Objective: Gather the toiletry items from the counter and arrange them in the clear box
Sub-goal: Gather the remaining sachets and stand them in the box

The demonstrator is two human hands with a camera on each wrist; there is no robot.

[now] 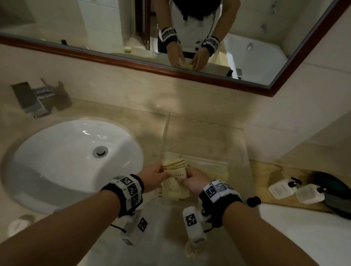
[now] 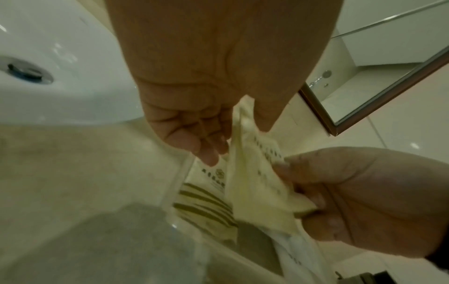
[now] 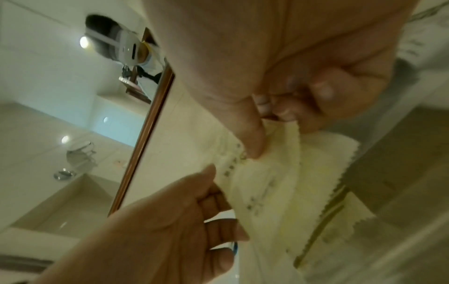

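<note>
Cream sachet [image 1: 175, 170] sits pinched between your left hand [image 1: 154, 177] and right hand [image 1: 194, 181], thumbs on its face, right over the clear box [image 1: 239, 149] beside the sink [image 1: 46, 145]. You look mid-placement: next, lower it flat onto the sachets already inside, then let go.

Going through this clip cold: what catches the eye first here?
Both hands meet at centre frame, left hand and right hand pinching one pale yellow packet over the clear box right of the sink. More packets already lie in the box. Above, the mirror reflects the person, and two white bottles sit on a tray at the far right.
</note>
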